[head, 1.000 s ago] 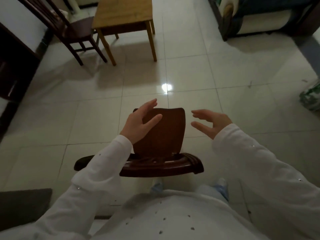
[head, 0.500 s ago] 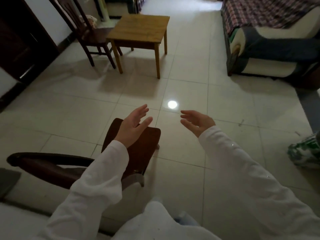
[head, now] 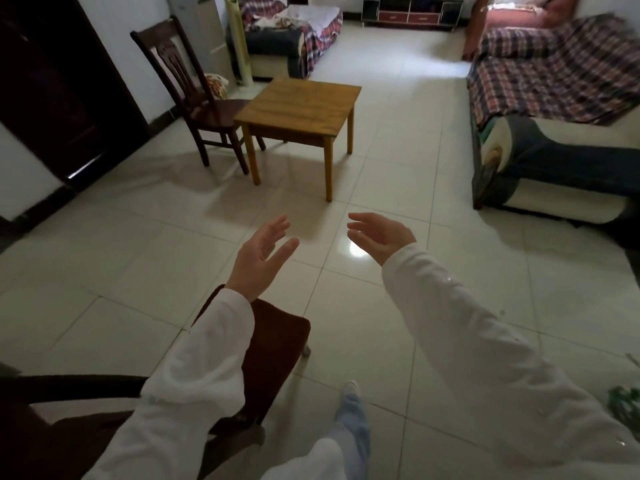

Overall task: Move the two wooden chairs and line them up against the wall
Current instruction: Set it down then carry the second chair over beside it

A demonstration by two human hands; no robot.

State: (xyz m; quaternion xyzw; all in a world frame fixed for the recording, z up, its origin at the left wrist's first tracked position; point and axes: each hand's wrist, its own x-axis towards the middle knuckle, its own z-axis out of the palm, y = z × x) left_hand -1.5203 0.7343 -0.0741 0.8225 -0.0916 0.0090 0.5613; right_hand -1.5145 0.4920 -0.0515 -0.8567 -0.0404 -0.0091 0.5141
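1. The near chair (head: 273,344) stands low at my left, its dark seat partly under my left sleeve; the far chair (head: 194,98) stands by the left wall, its seat tucked against the small wooden surface (head: 301,105).
2. Both look like solid dark wood: stiff, probably fairly heavy, with a smooth finish that may slip. I judge the best hold is the top rail of the back with one hand and the seat edge with the other.
3. My left hand (head: 258,259) and right hand (head: 379,237) hang spread and empty over the tiled floor (head: 121,258), palms turned inward, touching nothing.
4. I count two chairs, one small surface, and two plaid-covered sofas, one at my right (head: 554,84) and one farther back (head: 294,32).
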